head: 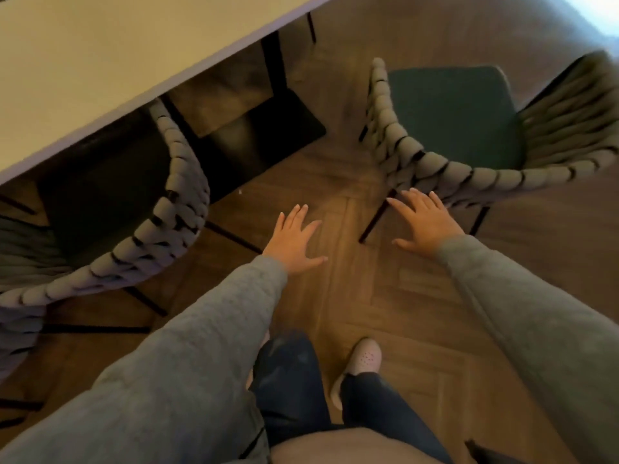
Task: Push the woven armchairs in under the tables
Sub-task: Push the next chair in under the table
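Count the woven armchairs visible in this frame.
2. One woven armchair sits at left, partly tucked under the table. The other armchair stands at right, clear of the table, near the right hand. More may lie outside view.

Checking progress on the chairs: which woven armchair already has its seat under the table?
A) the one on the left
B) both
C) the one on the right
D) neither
A: the left armchair sits partly beneath the tabletop, while the right armchair stands clear on open floor.
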